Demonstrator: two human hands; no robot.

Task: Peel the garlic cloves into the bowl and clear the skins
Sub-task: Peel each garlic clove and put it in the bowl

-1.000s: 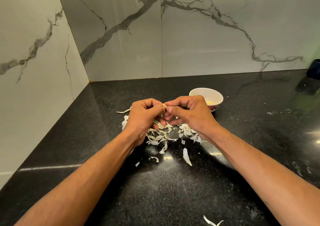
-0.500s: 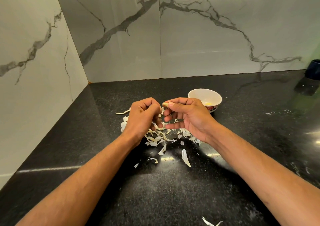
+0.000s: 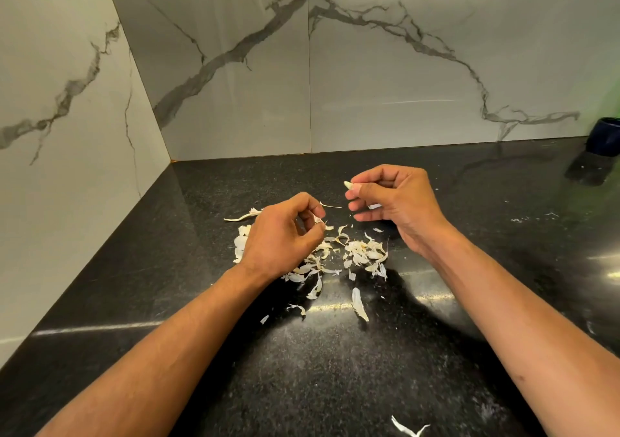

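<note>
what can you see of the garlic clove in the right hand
The garlic clove is small, pale cream and smooth, apparently peeled. Only its rounded tip shows, poking left out of the right hand, pinched between thumb and forefinger. It is held in the air above the dark counter, apart from the skins scattered below. The rest is hidden in the grip.
</note>
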